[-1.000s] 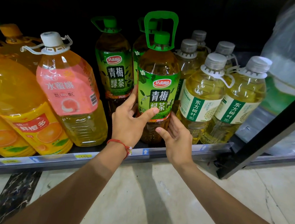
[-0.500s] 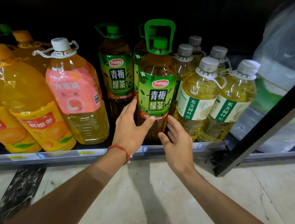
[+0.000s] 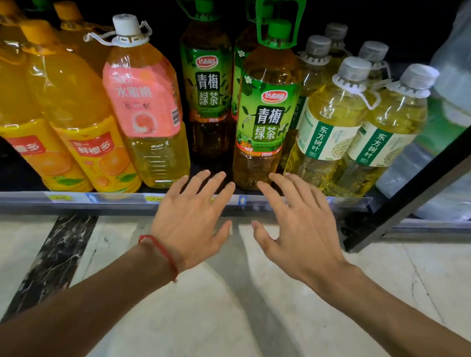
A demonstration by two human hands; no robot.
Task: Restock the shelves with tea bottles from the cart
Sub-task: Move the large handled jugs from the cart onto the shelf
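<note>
Hovering at shelf edge (image 3: 112, 200), L hand (image 3: 190, 222) & R hand (image 3: 300, 232) spread, empty, either side of front tea bottle (image 3: 265, 118).

Green-label tea bottle (image 3: 263, 118) upright at shelf (image 3: 140, 207) front edge, handle raised.

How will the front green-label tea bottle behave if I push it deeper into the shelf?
Probably heavy: the front green tea bottle looks full almost to its neck. Tall and narrow, it may tip if pushed high, so push low. Standing upright on its base, it should slide rather than roll.
</note>
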